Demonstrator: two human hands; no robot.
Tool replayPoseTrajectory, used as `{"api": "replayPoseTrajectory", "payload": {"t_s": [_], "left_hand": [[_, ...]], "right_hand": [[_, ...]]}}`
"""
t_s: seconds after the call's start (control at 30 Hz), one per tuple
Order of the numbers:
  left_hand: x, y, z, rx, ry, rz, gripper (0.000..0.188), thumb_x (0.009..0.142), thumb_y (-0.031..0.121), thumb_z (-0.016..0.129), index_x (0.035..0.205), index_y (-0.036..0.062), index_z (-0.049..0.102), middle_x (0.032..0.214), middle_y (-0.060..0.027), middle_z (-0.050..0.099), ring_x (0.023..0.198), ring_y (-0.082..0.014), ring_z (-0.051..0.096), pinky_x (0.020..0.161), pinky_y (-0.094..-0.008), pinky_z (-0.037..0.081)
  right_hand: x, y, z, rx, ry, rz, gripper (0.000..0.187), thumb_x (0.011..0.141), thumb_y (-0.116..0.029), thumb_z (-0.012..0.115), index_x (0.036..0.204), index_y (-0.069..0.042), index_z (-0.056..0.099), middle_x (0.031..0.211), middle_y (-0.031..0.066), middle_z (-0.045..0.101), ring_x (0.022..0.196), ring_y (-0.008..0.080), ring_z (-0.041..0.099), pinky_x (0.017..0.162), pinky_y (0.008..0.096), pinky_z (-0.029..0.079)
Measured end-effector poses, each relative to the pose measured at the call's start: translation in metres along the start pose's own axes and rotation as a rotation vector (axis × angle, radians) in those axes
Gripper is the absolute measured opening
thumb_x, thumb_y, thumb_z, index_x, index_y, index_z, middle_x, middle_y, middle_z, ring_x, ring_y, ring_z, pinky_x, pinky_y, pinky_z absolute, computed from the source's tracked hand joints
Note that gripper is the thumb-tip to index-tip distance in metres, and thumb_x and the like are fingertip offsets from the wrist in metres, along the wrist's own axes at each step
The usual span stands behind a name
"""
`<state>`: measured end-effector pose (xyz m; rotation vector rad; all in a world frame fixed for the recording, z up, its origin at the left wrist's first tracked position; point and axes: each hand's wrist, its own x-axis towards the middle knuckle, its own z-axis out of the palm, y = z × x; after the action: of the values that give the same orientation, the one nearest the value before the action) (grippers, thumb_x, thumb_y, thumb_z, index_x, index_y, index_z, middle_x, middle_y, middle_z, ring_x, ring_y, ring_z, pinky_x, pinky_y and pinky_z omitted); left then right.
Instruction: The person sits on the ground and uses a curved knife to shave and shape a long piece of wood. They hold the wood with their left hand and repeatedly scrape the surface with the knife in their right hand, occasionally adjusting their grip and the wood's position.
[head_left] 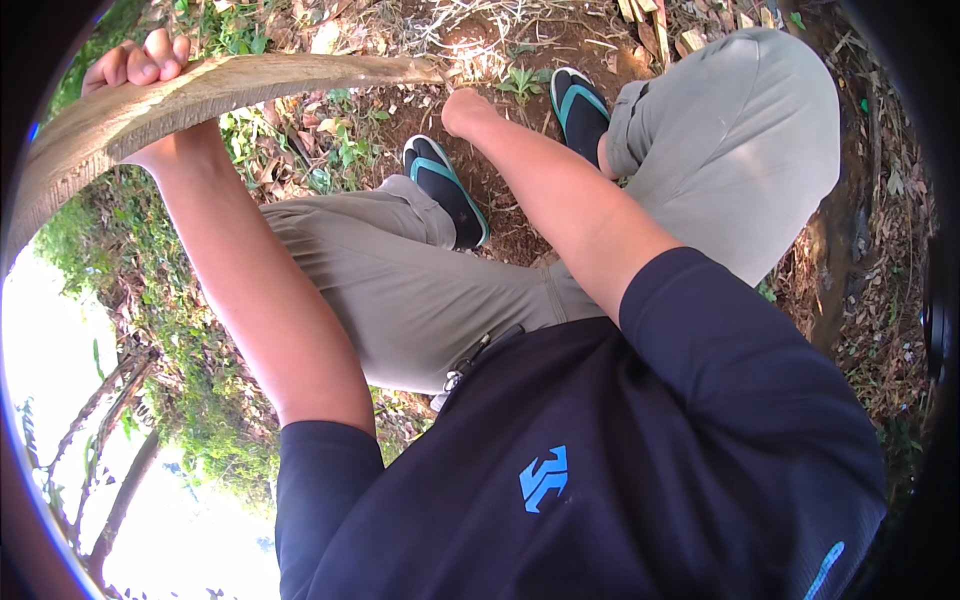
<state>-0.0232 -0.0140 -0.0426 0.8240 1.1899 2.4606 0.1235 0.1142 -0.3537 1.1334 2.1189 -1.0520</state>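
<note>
A long, rough-sawn wooden plank point(200, 95) runs across the upper left, looking curved in this wide view, and its narrow end reaches toward the middle. My left hand point(140, 64) is wrapped round it, with the fingertips curled over the far edge; the plank covers part of the palm and wrist. Just below the plank's narrow end, my right hand point(464, 110) appears as a closed, rounded fist. Its fingers face away from me, so whatever they grip is hidden. I cannot tell whether it touches the plank.
My feet, in black and teal footwear point(447, 190), stand apart on bare brown soil point(520, 215). Wood offcuts point(650, 25) and dry twigs lie beyond them. Low green plants point(345, 150) grow on the left; leaf litter point(890, 200) covers the right.
</note>
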Motion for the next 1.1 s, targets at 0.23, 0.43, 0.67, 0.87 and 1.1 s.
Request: {"api": "replayPoseTrajectory", "payload": {"t_s": [0.23, 0.43, 0.67, 0.87, 1.1], "left_hand": [[0.007, -0.010, -0.006, -0.033, -0.012, 0.046, 0.044, 0.091, 0.036, 0.039, 0.058, 0.0080, 0.046, 0.048, -0.0070, 0.046, 0.045, -0.0206, 0.045, 0.043, -0.0312, 0.035], [0.001, -0.002, -0.005, 0.002, 0.092, 0.038, 0.036, 0.091, 0.024, 0.035, 0.058, 0.0091, 0.039, 0.048, -0.0062, 0.039, 0.043, -0.0192, 0.038, 0.044, -0.0289, 0.036], [-0.005, -0.002, -0.006, -0.025, 0.021, 0.036, 0.030, 0.087, 0.019, 0.042, 0.059, 0.0098, 0.043, 0.051, -0.0061, 0.042, 0.047, -0.0197, 0.043, 0.049, -0.0318, 0.037], [0.000, -0.001, -0.005, -0.008, -0.051, 0.009, 0.026, 0.089, 0.018, 0.043, 0.064, 0.0099, 0.045, 0.052, -0.0064, 0.050, 0.047, -0.0191, 0.047, 0.048, -0.0303, 0.039], [0.001, 0.000, -0.001, 0.033, -0.009, -0.001, 0.027, 0.084, 0.014, 0.043, 0.057, 0.0102, 0.042, 0.052, -0.0075, 0.047, 0.050, -0.0221, 0.044, 0.052, -0.0334, 0.035]], "right_hand": [[0.037, 0.006, -0.006, -0.605, -0.127, -0.389, 0.028, 0.080, -0.011, 0.057, 0.105, -0.005, 0.066, 0.111, 0.0165, 0.063, 0.102, 0.0301, 0.062, 0.083, 0.0375, 0.051], [0.036, 0.020, 0.013, -0.597, -0.158, -0.303, 0.029, 0.069, -0.003, 0.059, 0.096, -0.001, 0.069, 0.105, 0.0221, 0.063, 0.096, 0.0344, 0.063, 0.081, 0.0397, 0.051], [-0.003, 0.006, 0.003, -0.143, -0.110, 0.008, 0.033, 0.080, -0.005, 0.055, 0.111, 0.001, 0.061, 0.120, 0.0191, 0.057, 0.111, 0.0319, 0.057, 0.091, 0.0382, 0.048], [0.000, 0.016, 0.015, 0.054, 0.006, 0.099, 0.035, 0.083, -0.008, 0.054, 0.116, 0.003, 0.057, 0.123, 0.0180, 0.056, 0.113, 0.0297, 0.055, 0.093, 0.0375, 0.047], [0.039, -0.004, -0.011, -0.502, -0.196, -0.309, 0.027, 0.075, -0.005, 0.054, 0.097, 0.005, 0.066, 0.104, 0.0241, 0.063, 0.097, 0.0353, 0.063, 0.082, 0.0404, 0.051]]}}
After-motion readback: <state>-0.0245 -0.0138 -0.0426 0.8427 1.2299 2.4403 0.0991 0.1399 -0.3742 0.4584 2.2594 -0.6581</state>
